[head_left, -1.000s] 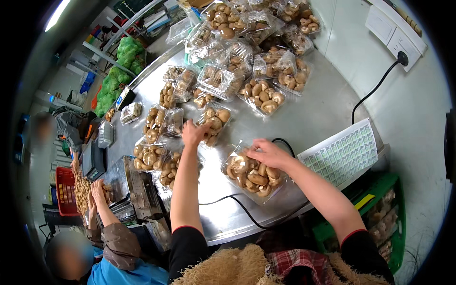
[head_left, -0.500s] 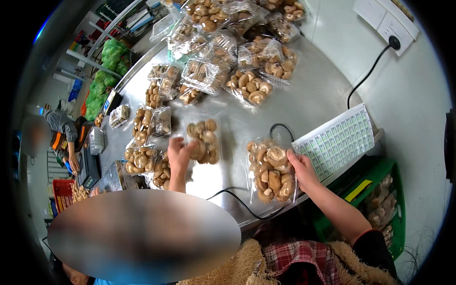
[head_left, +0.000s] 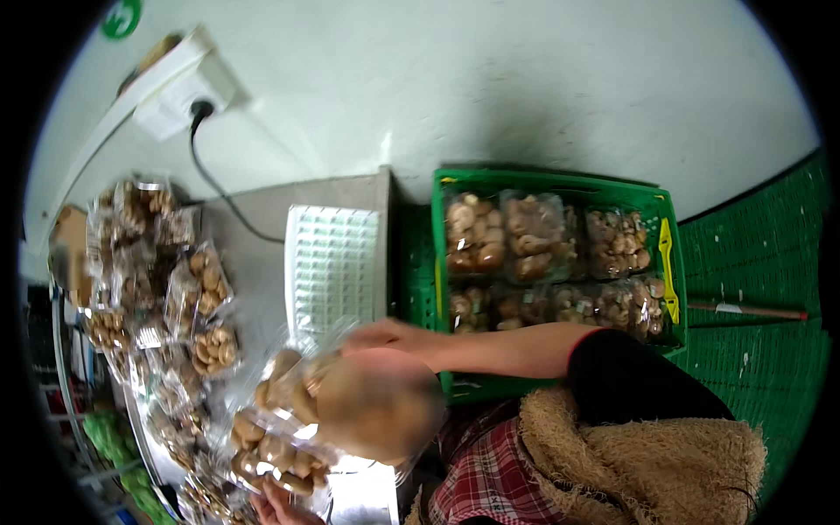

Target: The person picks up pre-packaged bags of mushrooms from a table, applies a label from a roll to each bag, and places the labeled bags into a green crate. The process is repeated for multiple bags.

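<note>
And it's a quick swing right: the mushroom pack [head_left: 290, 388] and the second pack [head_left: 273, 455], well apart half a second ago, now sit together, tilted, near the bench's [head_left: 254, 306] crate-side edge. The right hand [head_left: 389, 339] curls over the first pack's edge, apparently gripping it, while the left hand [head_left: 282, 506] has its fingers against the second, too cut off to tell a grip, so the handling seems to shift from spread-out packs to a pair, beside the printed sheet [head_left: 332, 271], with the green crate [head_left: 542, 181] of packed mushrooms beyond the edge.
</note>
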A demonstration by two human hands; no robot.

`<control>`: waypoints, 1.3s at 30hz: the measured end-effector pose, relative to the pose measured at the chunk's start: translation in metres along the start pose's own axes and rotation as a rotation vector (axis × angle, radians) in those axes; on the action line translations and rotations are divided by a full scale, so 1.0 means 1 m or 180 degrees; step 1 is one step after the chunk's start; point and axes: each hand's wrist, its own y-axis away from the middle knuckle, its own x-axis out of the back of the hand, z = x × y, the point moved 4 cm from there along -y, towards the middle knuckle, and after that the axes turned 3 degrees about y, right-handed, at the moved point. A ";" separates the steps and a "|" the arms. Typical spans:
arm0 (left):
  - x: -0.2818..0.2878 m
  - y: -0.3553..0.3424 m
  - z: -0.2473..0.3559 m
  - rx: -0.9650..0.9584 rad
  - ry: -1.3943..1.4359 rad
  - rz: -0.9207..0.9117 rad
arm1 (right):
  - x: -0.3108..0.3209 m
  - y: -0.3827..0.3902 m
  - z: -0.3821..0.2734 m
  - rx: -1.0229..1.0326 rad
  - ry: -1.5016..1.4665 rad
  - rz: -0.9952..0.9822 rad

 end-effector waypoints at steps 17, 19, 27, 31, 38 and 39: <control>-0.516 0.256 -0.080 -0.1463 -0.1037 -0.3488 | 0.316 0.471 0.001 0.0140 -0.1090 0.3731; -0.527 0.264 -0.091 -0.2464 -0.1443 -0.3189 | 0.340 0.469 0.032 -0.0253 -0.0806 0.3918; -0.538 0.282 -0.056 -0.3916 -0.2597 -0.2465 | 0.355 0.461 0.041 -0.0526 -0.0806 0.3877; -0.541 0.273 -0.077 -0.3765 -0.2901 -0.2351 | 0.351 0.458 0.036 -0.0386 -0.1433 0.3462; -0.547 0.373 -0.080 -0.4134 -0.2245 -0.4471 | 0.357 0.491 -0.022 -0.0083 -0.0918 0.3642; -0.547 0.371 -0.087 -0.4028 -0.2428 -0.4549 | 0.359 0.498 -0.039 -0.0261 -0.0612 0.3891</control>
